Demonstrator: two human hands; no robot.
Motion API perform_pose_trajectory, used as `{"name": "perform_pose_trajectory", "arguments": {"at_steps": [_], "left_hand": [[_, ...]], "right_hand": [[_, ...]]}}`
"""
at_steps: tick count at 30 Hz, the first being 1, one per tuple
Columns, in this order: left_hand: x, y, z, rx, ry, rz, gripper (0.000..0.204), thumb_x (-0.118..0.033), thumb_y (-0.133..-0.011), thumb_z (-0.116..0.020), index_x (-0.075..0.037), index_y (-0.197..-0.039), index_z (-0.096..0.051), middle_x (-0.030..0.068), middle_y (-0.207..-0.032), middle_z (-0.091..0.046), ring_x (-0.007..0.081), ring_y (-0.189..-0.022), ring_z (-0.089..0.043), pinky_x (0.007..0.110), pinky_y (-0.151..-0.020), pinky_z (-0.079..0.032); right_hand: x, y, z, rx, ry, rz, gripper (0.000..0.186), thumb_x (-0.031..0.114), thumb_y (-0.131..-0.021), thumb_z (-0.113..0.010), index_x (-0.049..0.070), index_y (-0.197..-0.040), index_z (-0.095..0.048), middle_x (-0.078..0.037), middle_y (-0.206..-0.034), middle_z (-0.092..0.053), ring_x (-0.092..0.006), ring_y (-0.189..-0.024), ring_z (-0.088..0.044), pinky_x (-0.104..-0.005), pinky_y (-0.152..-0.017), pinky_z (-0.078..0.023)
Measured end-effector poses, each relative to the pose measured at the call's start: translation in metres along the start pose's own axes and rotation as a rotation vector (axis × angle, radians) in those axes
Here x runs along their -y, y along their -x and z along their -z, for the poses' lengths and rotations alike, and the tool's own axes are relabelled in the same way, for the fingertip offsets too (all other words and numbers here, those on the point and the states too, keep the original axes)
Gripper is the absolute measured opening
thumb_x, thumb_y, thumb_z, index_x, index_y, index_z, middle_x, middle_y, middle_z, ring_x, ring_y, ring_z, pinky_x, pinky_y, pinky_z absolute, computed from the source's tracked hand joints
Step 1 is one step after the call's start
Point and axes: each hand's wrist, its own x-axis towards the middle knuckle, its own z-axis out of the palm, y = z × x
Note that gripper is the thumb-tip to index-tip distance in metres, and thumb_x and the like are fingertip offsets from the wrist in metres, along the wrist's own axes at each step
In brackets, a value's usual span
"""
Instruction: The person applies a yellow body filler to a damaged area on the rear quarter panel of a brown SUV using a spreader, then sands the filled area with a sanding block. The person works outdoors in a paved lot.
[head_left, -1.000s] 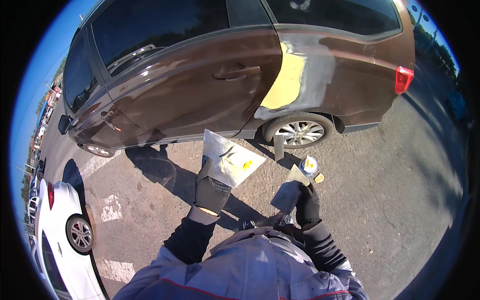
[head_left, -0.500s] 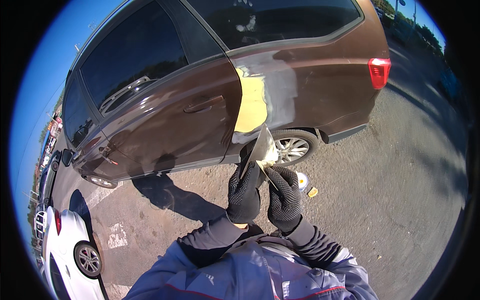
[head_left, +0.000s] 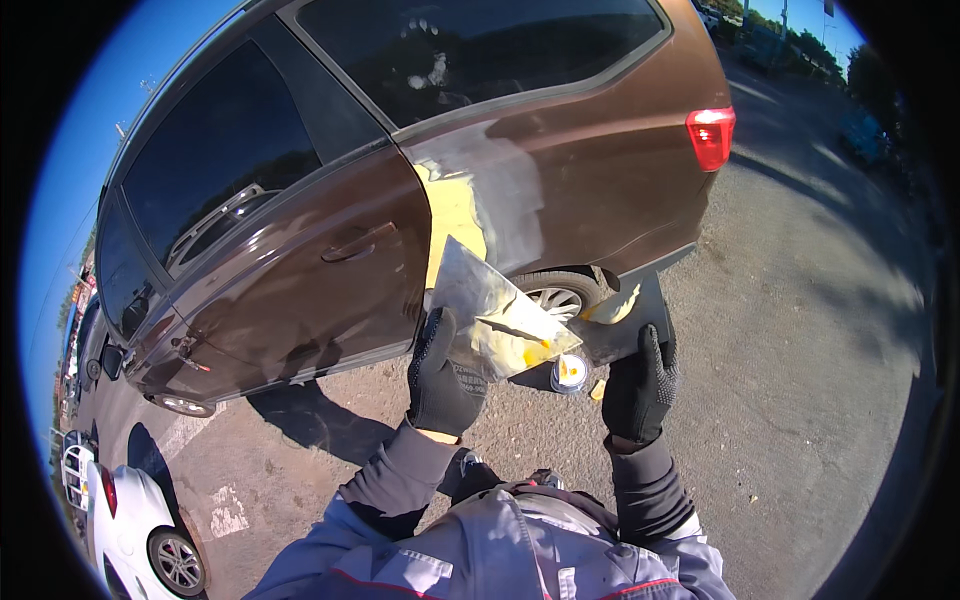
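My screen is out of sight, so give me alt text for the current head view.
Gloved left hand holds a flat grey plate smeared with yellow and orange paste; gloved right hand holds a dark flat spreader bearing more. Beyond are a small tub and a brown car with a yellow-and-grey patch.

Hands [head_left: 643,388]: dotted black gloves [head_left: 447,395]; dark cuffs [head_left: 648,475]; blue-grey jacket [head_left: 470,555], red piping [head_left: 363,582].

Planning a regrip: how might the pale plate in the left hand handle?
The pale plate is probably stiff, looking flat though the left hand holds one side. Thin-looking, it may be light, and slippery where yellow paste smears it.
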Motion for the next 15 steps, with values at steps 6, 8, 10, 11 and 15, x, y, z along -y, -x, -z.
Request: {"name": "perform_pose_trajectory", "arguments": {"at_steps": [6, 8, 10, 11, 15], "left_hand": [[0.025, -0.004, 0.02, -0.061, -0.052, 0.23, 0.037, -0.033, -0.106, -0.061, -0.008, -0.134, -0.06, 0.0052, -0.116, -0.068, 0.0181, -0.101, -0.065, 0.034, -0.087, -0.052], [0.025, -0.008, 0.027, -0.102, -0.139, 0.104, 0.038, -0.032, -0.108, -0.057, -0.008, -0.138, -0.056, 0.0066, -0.128, -0.063, 0.0204, -0.116, -0.062, 0.036, -0.099, -0.05], [0.023, -0.011, 0.031, -0.161, -0.149, 0.038, 0.036, -0.032, -0.108, -0.057, -0.008, -0.136, -0.056, 0.0065, -0.128, -0.062, 0.0208, -0.118, -0.062, 0.036, -0.101, -0.051], [0.022, -0.011, 0.032, -0.18, -0.082, 0.017, 0.033, -0.032, -0.107, -0.06, -0.009, -0.13, -0.06, 0.0051, -0.119, -0.065, 0.0192, -0.109, -0.064, 0.034, -0.094, -0.052], [0.014, -0.013, 0.031, -0.182, -0.116, -0.138, 0.042, -0.017, -0.1, -0.063, -0.005, -0.14, -0.056, 0.0187, -0.128, -0.063, 0.0342, -0.118, -0.063, 0.044, -0.102, -0.051]], "right_hand": [[0.006, 0.003, -0.001, 0.323, 0.561, -0.237, 0.034, 0.012, -0.106, -0.061, -0.004, -0.136, -0.062, -0.013, -0.125, -0.069, -0.0169, -0.113, -0.064, -0.0368, -0.099, -0.054], [0.006, 0.006, 0.0, 0.395, 0.796, -0.203, 0.032, 0.01, -0.105, -0.06, -0.004, -0.134, -0.063, -0.016, -0.121, -0.07, -0.0212, -0.11, -0.067, -0.0368, -0.096, -0.054], [0.014, 0.001, 0.004, 0.616, 1.035, -0.062, 0.032, 0.008, -0.105, -0.058, -0.002, -0.135, -0.064, -0.017, -0.116, -0.069, -0.025, -0.107, -0.068, -0.037, -0.095, -0.054], [0.017, -0.002, 0.006, 0.679, 1.141, 0.004, 0.032, 0.007, -0.104, -0.058, -0.001, -0.135, -0.064, -0.018, -0.114, -0.069, -0.027, -0.105, -0.069, -0.0371, -0.094, -0.054], [0.02, -0.014, 0.001, 0.541, 1.368, 0.12, 0.036, -0.001, -0.101, -0.055, 0.002, -0.136, -0.065, -0.019, -0.112, -0.067, -0.0321, -0.103, -0.068, -0.0386, -0.094, -0.054]]}}
